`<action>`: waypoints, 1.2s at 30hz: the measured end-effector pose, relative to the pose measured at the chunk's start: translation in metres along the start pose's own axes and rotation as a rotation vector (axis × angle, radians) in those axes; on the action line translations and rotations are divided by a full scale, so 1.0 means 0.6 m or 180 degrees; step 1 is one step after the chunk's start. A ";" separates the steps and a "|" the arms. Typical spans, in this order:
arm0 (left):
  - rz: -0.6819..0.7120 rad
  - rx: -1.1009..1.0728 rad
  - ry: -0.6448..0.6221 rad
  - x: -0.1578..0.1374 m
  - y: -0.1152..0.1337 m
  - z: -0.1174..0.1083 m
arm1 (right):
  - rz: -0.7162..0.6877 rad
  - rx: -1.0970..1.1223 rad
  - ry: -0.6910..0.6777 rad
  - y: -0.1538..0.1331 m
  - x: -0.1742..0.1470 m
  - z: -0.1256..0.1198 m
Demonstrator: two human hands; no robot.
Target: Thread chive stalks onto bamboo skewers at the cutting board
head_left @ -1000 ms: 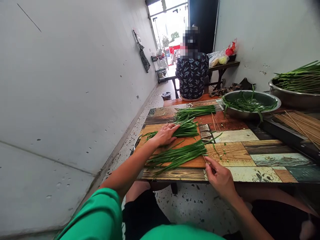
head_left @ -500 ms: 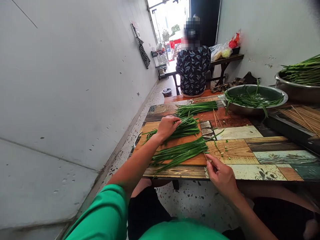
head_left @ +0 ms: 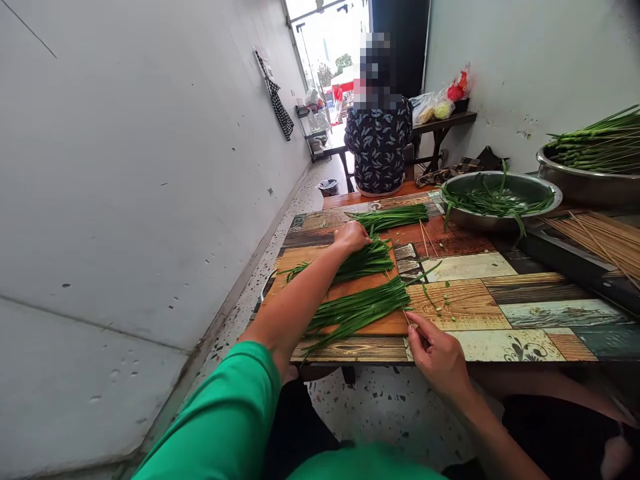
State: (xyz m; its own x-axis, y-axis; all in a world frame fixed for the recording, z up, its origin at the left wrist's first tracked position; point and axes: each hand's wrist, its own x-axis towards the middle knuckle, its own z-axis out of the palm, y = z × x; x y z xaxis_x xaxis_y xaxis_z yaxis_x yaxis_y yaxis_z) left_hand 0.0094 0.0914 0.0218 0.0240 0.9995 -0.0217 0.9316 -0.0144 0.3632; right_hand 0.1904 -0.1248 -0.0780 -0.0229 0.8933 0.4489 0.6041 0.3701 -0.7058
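Observation:
My left hand (head_left: pixel 351 238) reaches over the middle pile of garlic chives (head_left: pixel 367 261), fingertips closed on the green stalks at its far side. In front of it, a row of garlic chives (head_left: pixel 360 308) lies across the wooden cutting board (head_left: pixel 393 325), with cut ends toward the right. My right hand (head_left: pixel 440 353) pinches a thin wooden skewer (head_left: pixel 407 317) at the right edge of that row; the skewer's tip is hidden among the stalks. Farther back lies another bundle of chives (head_left: pixel 393 217).
Two loose skewers (head_left: pixel 425 239) lie beyond the board. At right are a metal bowl (head_left: pixel 500 223) of chive scraps, a larger bowl (head_left: pixel 590 181) of green stalks and a tray (head_left: pixel 565 263) with many skewers. A person (head_left: pixel 379 143) sits ahead, back turned.
My left hand has moved right and slightly away, down onto the far side of the middle pile. My right hand stays at the near row with the skewer. The view has shifted slightly.

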 end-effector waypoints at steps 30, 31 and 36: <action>0.0154 -0.2480 -0.0058 -0.182 -0.044 0.046 | 0.0006 0.0260 0.0088 0.000 -0.008 -0.009; 0.0101 -0.2516 -0.0106 -0.180 -0.044 0.055 | 0.0042 0.0275 0.0058 -0.002 -0.007 -0.010; -0.0106 -0.2531 -0.0357 -0.181 -0.053 0.045 | 0.0205 0.0189 0.0027 -0.005 -0.004 -0.011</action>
State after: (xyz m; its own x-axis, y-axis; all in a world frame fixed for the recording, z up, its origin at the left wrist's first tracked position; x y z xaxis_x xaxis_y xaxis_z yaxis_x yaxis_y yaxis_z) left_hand -0.0129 -0.0174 -0.0124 0.0764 0.9896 -0.1222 0.3962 0.0823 0.9145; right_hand 0.1936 -0.1296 -0.0733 0.0214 0.9137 0.4059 0.5557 0.3266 -0.7645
